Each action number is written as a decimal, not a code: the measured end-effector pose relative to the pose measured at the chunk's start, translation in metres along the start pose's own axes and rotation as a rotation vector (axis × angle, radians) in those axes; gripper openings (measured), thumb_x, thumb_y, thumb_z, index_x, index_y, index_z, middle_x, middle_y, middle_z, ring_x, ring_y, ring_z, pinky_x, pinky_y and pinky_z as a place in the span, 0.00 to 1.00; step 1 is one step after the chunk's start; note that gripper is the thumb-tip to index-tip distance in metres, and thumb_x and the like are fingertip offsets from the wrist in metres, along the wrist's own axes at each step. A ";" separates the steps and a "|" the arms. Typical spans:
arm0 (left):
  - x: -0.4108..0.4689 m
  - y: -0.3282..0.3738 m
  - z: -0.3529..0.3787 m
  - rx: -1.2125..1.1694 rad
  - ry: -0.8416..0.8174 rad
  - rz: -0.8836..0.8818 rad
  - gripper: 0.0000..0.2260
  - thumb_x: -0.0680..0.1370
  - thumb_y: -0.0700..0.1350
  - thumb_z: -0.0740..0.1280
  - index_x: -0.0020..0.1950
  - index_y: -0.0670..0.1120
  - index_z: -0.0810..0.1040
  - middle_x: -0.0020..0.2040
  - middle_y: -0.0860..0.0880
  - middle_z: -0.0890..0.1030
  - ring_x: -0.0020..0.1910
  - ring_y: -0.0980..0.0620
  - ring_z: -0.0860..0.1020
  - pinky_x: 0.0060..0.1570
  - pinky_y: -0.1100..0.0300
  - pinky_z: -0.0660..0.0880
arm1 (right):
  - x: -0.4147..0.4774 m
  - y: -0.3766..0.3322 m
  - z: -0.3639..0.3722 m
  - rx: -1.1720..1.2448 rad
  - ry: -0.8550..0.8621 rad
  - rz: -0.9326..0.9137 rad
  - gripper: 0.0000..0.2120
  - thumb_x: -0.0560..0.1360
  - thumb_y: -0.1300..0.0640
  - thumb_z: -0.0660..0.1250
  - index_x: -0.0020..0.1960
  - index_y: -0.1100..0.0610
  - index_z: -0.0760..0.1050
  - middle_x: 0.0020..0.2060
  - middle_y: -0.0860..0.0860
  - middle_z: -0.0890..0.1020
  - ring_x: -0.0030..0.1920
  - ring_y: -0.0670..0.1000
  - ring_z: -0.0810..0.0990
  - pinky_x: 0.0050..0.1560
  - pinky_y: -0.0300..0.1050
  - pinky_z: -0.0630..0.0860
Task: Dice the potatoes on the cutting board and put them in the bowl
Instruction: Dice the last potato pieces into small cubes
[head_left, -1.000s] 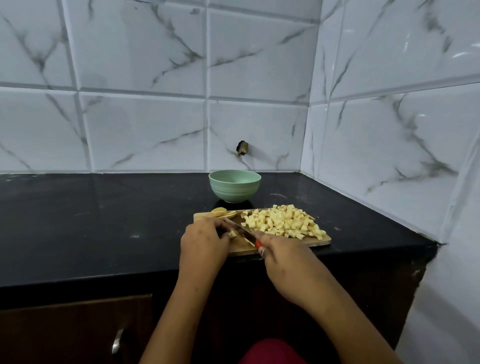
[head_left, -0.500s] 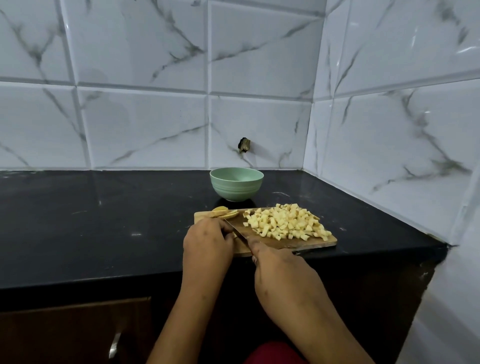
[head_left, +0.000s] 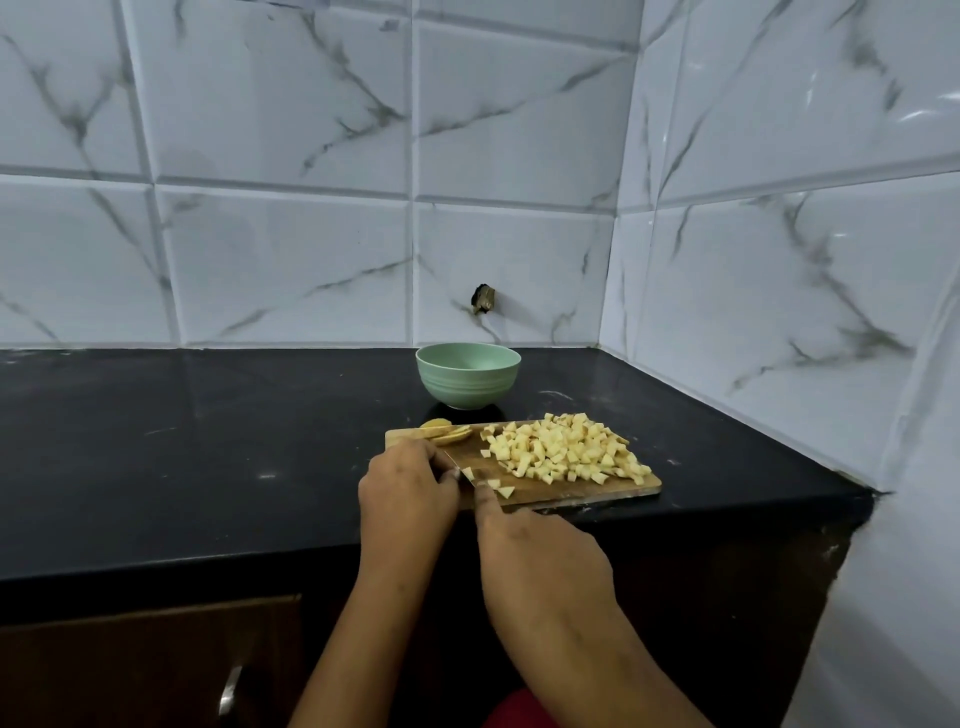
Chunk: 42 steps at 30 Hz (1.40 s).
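Note:
A wooden cutting board (head_left: 618, 492) lies at the counter's front edge. A heap of diced potato (head_left: 563, 453) covers its right half, and a few potato slices (head_left: 449, 433) lie at its far left corner. My left hand (head_left: 405, 486) presses down on a small potato piece at the board's near left; the piece is mostly hidden under the fingers. My right hand (head_left: 535, 558) grips a knife (head_left: 460, 470), its blade lying across the board beside my left fingertips. A few fresh cubes (head_left: 503, 490) lie by the blade. A light green bowl (head_left: 467, 375) stands empty behind the board.
The black countertop (head_left: 208, 441) stretches to the left. Tiled walls (head_left: 779, 286) close the back and the right side, meeting in a corner behind the bowl. Below the counter is a wooden cabinet door with a metal handle (head_left: 231, 696).
My right hand has drawn the knife back toward me, hiding the red handle. A few newly cut cubes now lie by the blade. The view shifted slightly.

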<state>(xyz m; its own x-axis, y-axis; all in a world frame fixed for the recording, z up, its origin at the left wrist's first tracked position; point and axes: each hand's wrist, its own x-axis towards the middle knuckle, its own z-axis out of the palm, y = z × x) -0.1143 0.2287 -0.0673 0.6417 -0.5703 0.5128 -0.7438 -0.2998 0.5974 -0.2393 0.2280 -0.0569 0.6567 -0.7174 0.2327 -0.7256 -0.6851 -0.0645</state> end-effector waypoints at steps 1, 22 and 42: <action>0.000 0.000 0.000 -0.002 0.001 0.005 0.04 0.75 0.47 0.70 0.46 0.49 0.82 0.41 0.56 0.77 0.41 0.58 0.71 0.41 0.64 0.65 | -0.002 0.001 0.000 0.005 0.003 -0.002 0.32 0.80 0.64 0.57 0.78 0.51 0.47 0.56 0.54 0.78 0.53 0.54 0.78 0.41 0.47 0.70; 0.004 0.004 0.009 0.110 0.005 0.040 0.06 0.77 0.45 0.63 0.49 0.47 0.80 0.48 0.52 0.80 0.43 0.57 0.70 0.42 0.65 0.62 | 0.003 0.004 -0.006 0.136 0.043 0.028 0.17 0.81 0.61 0.54 0.69 0.53 0.64 0.54 0.52 0.79 0.53 0.54 0.79 0.42 0.45 0.69; 0.005 -0.005 -0.002 -0.033 -0.116 0.057 0.05 0.76 0.47 0.69 0.50 0.54 0.83 0.46 0.58 0.80 0.38 0.63 0.72 0.36 0.71 0.65 | -0.022 0.026 -0.016 0.247 0.044 0.021 0.24 0.82 0.57 0.53 0.76 0.42 0.56 0.54 0.47 0.78 0.47 0.47 0.77 0.42 0.42 0.73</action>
<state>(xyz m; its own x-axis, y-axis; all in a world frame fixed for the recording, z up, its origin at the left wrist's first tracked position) -0.1074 0.2290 -0.0665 0.5711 -0.6706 0.4734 -0.7708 -0.2397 0.5903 -0.2753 0.2280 -0.0485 0.6282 -0.7295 0.2706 -0.6633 -0.6839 -0.3037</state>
